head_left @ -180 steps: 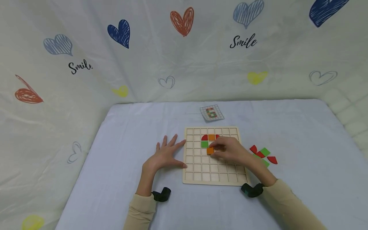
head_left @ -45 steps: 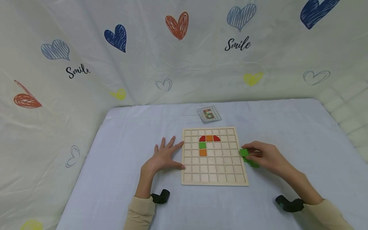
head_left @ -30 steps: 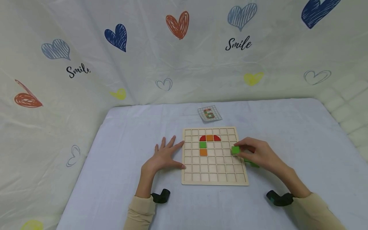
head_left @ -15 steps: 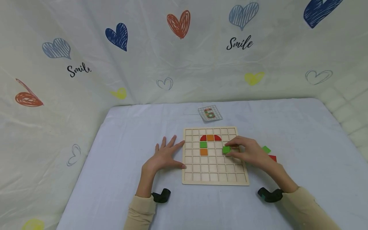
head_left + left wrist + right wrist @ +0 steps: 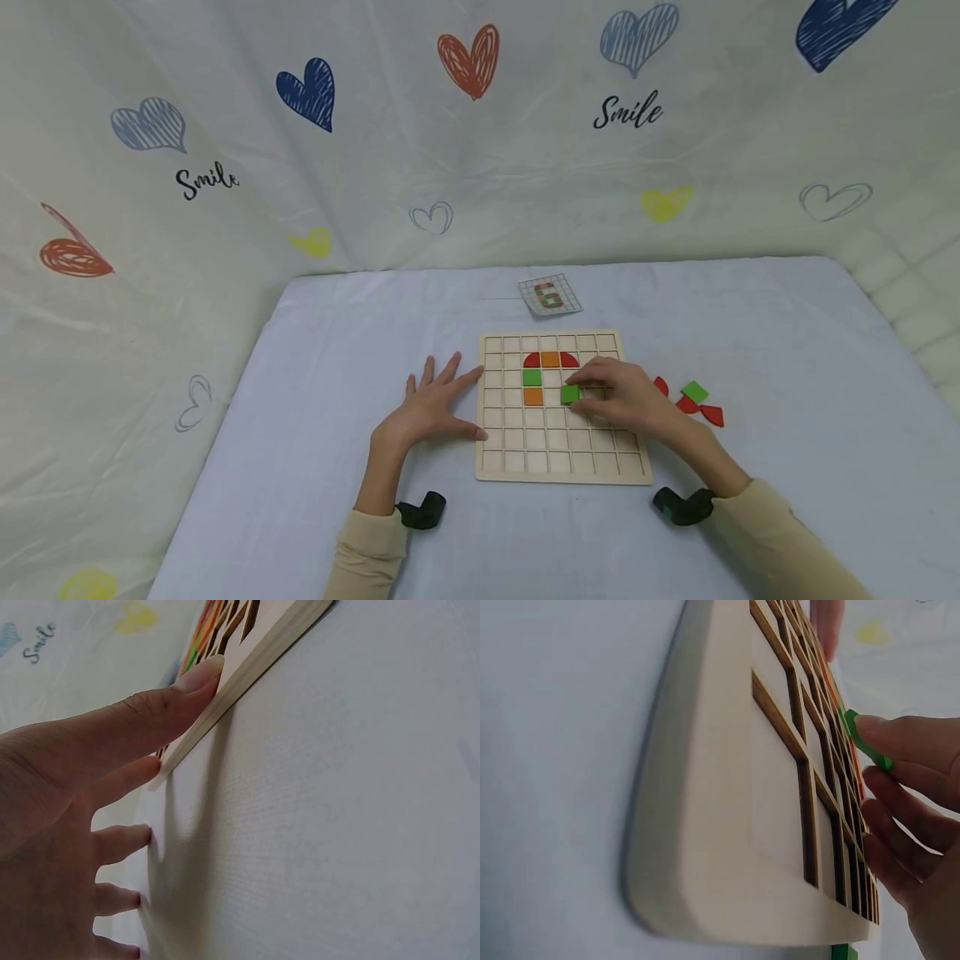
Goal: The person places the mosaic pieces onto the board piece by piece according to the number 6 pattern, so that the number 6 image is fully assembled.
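A wooden grid board [image 5: 525,465] lies on the white-covered table. My left hand [image 5: 427,412] is spread at its left side, thumb and index fingertip touching the edge; in the left wrist view the thumb [image 5: 161,716] lies against the rim. Between thumb and fingers my right hand [image 5: 626,400] pinches a green square tile [image 5: 570,394] over the board's middle, also seen as a green tile [image 5: 868,741] in the right wrist view. Set in the grid are two red quarter-round tiles [image 5: 532,360], an orange tile [image 5: 550,359], a green tile [image 5: 532,377] and a lower orange tile [image 5: 533,397].
Right of the board lie loose pieces: a green square [image 5: 694,392] and several red quarter-rounds [image 5: 712,415], partly behind the right forearm. Behind the board is a pattern card [image 5: 551,295] with a coloured grid figure. A heart-printed cloth [image 5: 360,167] hangs beyond the table.
An orange tile was set below the green one. The right hand then picked up a green tile at the right and carried it left over the board. The left hand stays at the edge.
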### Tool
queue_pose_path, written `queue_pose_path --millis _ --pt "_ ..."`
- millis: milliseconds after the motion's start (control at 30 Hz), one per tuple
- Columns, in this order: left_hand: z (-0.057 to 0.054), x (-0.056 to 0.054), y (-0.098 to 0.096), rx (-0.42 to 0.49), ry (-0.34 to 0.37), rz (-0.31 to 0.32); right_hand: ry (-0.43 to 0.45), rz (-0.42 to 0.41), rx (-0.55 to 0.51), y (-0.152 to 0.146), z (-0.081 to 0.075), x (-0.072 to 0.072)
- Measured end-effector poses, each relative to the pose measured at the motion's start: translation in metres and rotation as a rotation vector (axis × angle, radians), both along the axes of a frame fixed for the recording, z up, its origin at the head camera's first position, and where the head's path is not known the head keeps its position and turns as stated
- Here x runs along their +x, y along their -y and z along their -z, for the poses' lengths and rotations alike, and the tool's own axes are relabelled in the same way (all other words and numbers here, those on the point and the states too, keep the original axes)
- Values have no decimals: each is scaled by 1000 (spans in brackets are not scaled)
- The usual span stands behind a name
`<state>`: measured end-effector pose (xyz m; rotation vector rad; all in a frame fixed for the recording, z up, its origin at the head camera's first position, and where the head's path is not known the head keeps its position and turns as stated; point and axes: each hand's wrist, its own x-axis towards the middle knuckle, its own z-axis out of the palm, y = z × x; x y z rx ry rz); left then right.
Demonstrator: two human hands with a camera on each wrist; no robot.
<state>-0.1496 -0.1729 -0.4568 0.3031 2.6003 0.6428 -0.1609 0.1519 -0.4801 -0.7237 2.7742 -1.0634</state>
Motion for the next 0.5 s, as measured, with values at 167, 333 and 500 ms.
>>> queue_pose_path --millis 167,333,500 --pt "1 0 0 3 -1 4 7 -11 6 4 0 -1" --pt "2 -1 0 -3 -1 5 14 -18 3 8 2 -3" --pt "1 -1 0 -6 -2 6 1 -35 1 13 5 -6"
